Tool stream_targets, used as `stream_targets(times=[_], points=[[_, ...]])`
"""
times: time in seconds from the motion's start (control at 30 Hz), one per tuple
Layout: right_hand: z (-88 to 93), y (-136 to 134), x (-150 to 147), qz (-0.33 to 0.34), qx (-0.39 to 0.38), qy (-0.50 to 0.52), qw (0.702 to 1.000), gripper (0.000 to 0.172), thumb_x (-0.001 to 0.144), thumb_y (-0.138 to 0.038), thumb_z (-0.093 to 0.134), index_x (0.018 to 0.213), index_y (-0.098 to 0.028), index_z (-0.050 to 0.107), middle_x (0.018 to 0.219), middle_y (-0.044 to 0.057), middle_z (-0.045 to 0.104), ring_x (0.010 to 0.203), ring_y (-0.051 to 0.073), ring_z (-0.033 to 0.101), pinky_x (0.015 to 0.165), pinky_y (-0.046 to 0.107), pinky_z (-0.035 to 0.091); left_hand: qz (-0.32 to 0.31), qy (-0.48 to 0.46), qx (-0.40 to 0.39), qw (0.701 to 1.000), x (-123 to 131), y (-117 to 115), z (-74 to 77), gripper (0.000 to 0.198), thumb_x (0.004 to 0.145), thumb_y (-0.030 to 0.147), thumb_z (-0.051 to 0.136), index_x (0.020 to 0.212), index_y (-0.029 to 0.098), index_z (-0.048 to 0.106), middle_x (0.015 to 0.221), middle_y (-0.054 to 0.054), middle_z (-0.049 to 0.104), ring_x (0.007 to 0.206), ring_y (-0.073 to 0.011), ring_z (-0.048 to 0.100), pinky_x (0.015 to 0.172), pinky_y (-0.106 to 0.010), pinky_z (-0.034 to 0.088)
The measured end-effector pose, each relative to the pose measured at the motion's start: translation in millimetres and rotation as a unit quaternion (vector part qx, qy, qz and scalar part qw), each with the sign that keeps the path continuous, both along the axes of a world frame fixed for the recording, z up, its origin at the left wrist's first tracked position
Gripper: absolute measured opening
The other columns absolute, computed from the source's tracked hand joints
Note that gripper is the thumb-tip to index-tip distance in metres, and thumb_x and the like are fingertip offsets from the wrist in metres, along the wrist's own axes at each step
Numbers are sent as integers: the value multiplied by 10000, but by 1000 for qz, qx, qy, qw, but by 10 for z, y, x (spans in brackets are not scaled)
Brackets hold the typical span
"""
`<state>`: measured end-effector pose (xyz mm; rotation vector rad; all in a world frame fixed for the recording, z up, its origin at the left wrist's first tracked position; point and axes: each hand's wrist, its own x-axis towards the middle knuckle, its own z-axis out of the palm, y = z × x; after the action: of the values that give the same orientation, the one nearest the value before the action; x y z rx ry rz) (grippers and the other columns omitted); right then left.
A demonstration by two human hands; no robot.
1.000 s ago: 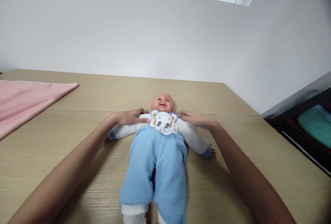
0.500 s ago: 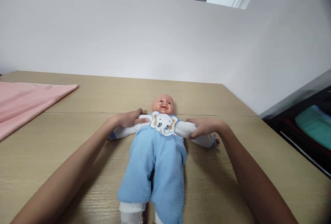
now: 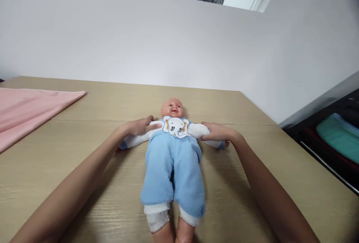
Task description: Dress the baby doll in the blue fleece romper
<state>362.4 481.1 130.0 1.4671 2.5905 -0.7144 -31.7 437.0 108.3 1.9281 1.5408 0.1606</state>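
Note:
A baby doll (image 3: 172,157) in a blue fleece suit with a white elephant bib lies on its back on the wooden table (image 3: 252,183), head away from me. My left hand (image 3: 138,126) is wrapped round the doll's white upper sleeve on the left side. On the other side my right hand (image 3: 217,132) grips the doll's other upper arm, fingers curled under the sleeve. The doll's bare feet show at the bottom edge.
A pink cloth (image 3: 25,108) lies spread at the table's left. A white partition wall (image 3: 168,41) stands along the far edge. To the right, beyond the table edge, a dark shelf holds a teal folded item (image 3: 339,136).
The doll has slid away from me, so its white cuffs and feet now show. My right hand moved from the doll's shoulder to grip its upper arm, which lifted outward.

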Motion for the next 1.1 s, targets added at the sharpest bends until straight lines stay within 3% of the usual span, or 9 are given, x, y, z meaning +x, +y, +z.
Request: stream_targets(times=[0.17, 0.33, 0.43, 0.57, 0.7, 0.83, 0.97, 1.03, 1.1], points=[[-61, -137, 15, -4, 30, 51, 998, 605, 825, -397, 792, 1380, -206, 645, 1363, 132, 753, 1179, 359, 714, 965, 398, 573, 24, 17, 4, 1000, 21, -97, 52, 959, 894, 962, 360, 1432, 196, 569, 1467, -212, 700, 1273, -406, 670, 1042, -460, 488], [-276, -409, 336, 11, 131, 145, 981, 752, 825, -439, 803, 1504, -215, 568, 1495, 152, 672, 1327, 398, 642, 1138, 515, 503, 36, 15, 29, 999, -43, -217, -3, 879, 922, 926, 378, 1395, 216, 591, 1403, -187, 731, 1201, -382, 696, 998, -451, 508], [-449, -615, 576, -43, 192, 159, 967, 654, 886, -492, 759, 1445, -192, 603, 1452, 181, 685, 1324, 398, 634, 1158, 545, 471, 35, -8, 80, 996, -92, -284, -63, 822, 938, 880, 422, 1361, 201, 610, 1405, -185, 719, 1228, -371, 678, 1020, -429, 504], [-567, -825, 678, -101, 204, 212, 950, 489, 919, -552, 739, 1245, -193, 674, 1220, 154, 749, 1117, 335, 702, 1011, 462, 555, 41, -13, 108, 993, -106, -382, -127, 765, 978, 830, 403, 1321, 182, 622, 1354, -193, 722, 1222, -375, 671, 1034, -435, 493], [-473, -927, 544, -172, 192, 347, 902, 571, 804, -611, 832, 1168, -215, 639, 1172, 135, 760, 1041, 308, 725, 923, 429, 603, 89, -21, 123, 988, -52, -489, -160, 751, 973, 807, 443, 1343, 172, 598, 1374, -198, 702, 1260, -389, 644, 1075, -464, 486], [-321, -1020, 436, -159, 213, 400, 877, 609, 771, -563, 895, 1207, -223, 638, 1208, 137, 768, 1079, 313, 731, 955, 429, 601, 119, -30, 274, 954, 199, -674, 11, 597, 1017, 672, 500, 1303, 163, 620, 1404, -190, 658, 1366, -393, 526, 1172, -507, 413], [-167, -1011, 385, -141, 248, 400, 871, 544, 775, -491, 897, 1177, -234, 636, 1138, 106, 753, 1012, 296, 715, 917, 405, 592, -29, -102, 359, 927, 727, -827, 327, 495, 1045, 596, 584, 1372, 225, 590, 1449, -123, 644, 1377, -331, 532, 1213, -461, 391], [-37, -947, 316, -137, 263, 402, 866, 525, 768, -461, 880, 1164, -231, 623, 1106, 93, 732, 979, 282, 698, 904, 394, 588, -100, -103, 360, 922, 1036, -774, 413, 600, 1000, 627, 658, 1437, 228, 561, 1486, -138, 618, 1416, -355, 506, 1237, -482, 375], [141, -877, 200, -129, 275, 410, 860, 527, 753, -429, 871, 1167, -229, 612, 1112, 84, 712, 974, 267, 686, 899, 379, 590, -130, -89, 370, 916, 1322, -617, 435, 717, 932, 642, 741, 1462, 201, 546, 1473, -177, 619, 1397, -393, 516, 1227, -532, 384]])
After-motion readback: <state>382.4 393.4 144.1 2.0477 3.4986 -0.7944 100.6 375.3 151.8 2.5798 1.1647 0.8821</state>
